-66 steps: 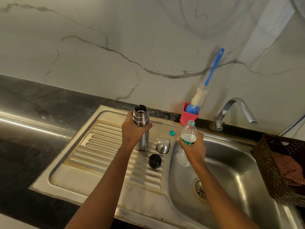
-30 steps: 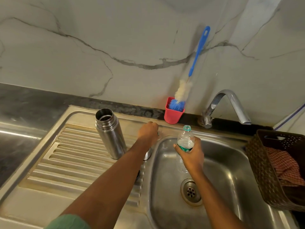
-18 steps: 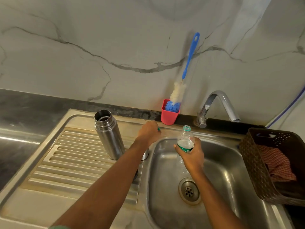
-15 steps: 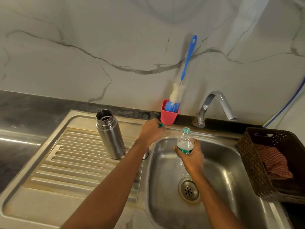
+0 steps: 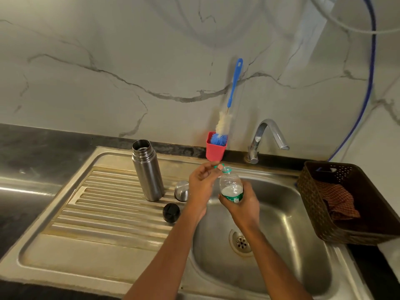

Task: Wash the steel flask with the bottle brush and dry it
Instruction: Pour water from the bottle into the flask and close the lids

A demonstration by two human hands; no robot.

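Note:
The open steel flask (image 5: 147, 169) stands upright on the ribbed drainboard (image 5: 104, 204). Its steel cup lid (image 5: 181, 190) and black stopper (image 5: 171, 212) lie beside it. The blue-handled bottle brush (image 5: 229, 105) leans on the wall, bristles down in a red cup (image 5: 214, 150). My right hand (image 5: 241, 204) grips a small clear plastic bottle (image 5: 230, 184) with a green label over the sink basin. My left hand (image 5: 202, 180) pinches the small green bottle cap (image 5: 217, 167) right at the bottle's mouth.
A chrome tap (image 5: 265, 137) stands behind the basin (image 5: 281, 234), whose drain (image 5: 241, 243) lies below my right forearm. A dark woven basket (image 5: 355, 204) with a red checked cloth (image 5: 338, 202) sits at the right. Black countertop (image 5: 32, 152) runs along the left.
My left hand let go of the flask, reached to the rim behind the sink, picked up the green cap and brought it to the bottle's mouth. The flask stayed on the drainboard.

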